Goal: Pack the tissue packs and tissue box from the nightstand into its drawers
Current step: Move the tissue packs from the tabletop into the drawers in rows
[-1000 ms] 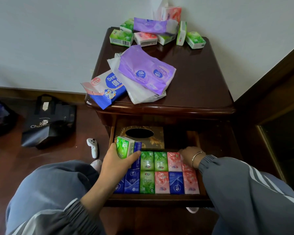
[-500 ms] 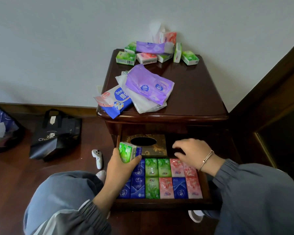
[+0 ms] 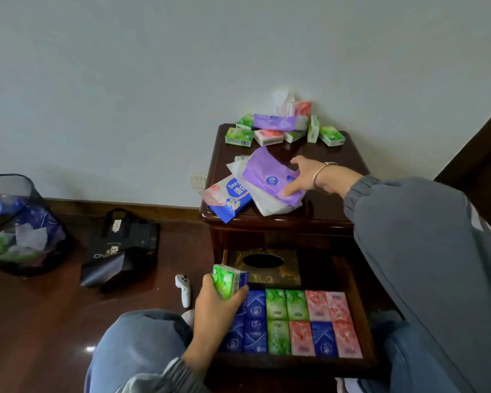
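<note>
The drawer [image 3: 295, 363] under the left hand [image 3: 213, 313], which grips a green pack [image 3: 224, 283], is part-filled; the right hand [image 3: 304, 177], fingers spread, touches a purple pack [image 3: 262, 173], with more beyond.

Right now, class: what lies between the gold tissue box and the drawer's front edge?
Head view: two rows of small tissue packs, blue, green and pink, fill that stretch.

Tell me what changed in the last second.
The right hand left the open drawer and rose to the nightstand top, where its thumb now touches the purple tissue pack. The left hand keeps gripping the green pack at the drawer's left edge; the rows of packs inside lie as before.
</note>
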Action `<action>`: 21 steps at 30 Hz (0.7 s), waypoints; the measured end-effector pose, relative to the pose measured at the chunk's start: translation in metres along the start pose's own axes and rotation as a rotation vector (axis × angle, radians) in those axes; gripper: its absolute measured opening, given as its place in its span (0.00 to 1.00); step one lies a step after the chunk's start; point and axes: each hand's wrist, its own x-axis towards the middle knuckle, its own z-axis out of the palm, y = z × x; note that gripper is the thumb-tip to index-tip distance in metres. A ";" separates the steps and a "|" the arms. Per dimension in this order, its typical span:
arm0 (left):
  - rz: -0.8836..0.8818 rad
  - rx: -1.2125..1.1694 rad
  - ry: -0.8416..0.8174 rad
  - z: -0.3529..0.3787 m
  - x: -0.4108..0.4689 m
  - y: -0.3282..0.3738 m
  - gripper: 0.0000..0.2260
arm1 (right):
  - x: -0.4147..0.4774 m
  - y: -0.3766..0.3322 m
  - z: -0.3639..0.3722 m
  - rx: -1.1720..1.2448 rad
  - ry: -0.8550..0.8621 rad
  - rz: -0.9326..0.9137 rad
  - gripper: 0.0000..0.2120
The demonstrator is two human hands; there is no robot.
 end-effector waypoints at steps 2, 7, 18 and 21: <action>0.012 0.005 0.009 -0.004 0.001 -0.001 0.17 | 0.001 0.004 0.003 -0.142 0.072 -0.022 0.44; -0.024 -0.031 -0.025 -0.002 0.003 -0.001 0.17 | -0.010 0.017 0.017 -0.094 0.272 -0.118 0.23; -0.023 0.005 -0.051 0.014 0.005 0.000 0.18 | -0.058 0.053 0.008 0.579 0.890 -0.183 0.03; -0.031 -0.002 -0.058 0.015 0.006 0.000 0.18 | -0.103 0.070 -0.005 0.656 0.775 -0.213 0.02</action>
